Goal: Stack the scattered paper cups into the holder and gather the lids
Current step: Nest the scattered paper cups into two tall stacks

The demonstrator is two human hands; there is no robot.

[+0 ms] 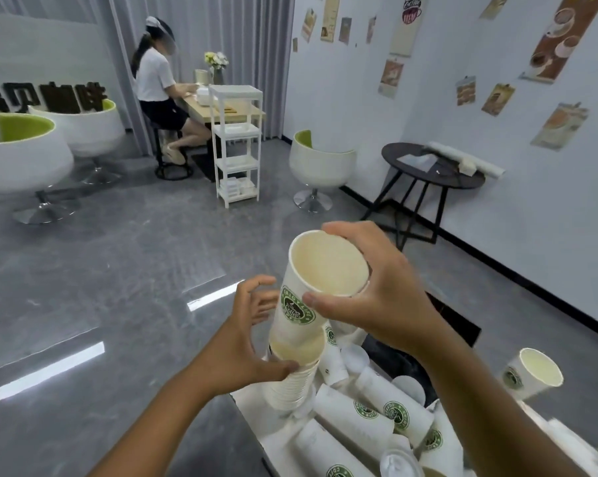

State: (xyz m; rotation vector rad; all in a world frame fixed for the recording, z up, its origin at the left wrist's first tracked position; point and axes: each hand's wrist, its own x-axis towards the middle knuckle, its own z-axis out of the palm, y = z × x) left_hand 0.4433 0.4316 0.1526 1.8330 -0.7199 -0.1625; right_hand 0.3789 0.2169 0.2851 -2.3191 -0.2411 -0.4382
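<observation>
A paper cup, tilted, has its base just entering the top of a stack of cups at the table's near corner. The right hand pinches the cup's rim; the left hand curls half-open around the stack's top, thumb against it. Loose cups and a lid lie beside. Pushed in at this tilt, the cup could jam or topple the stack.
</observation>
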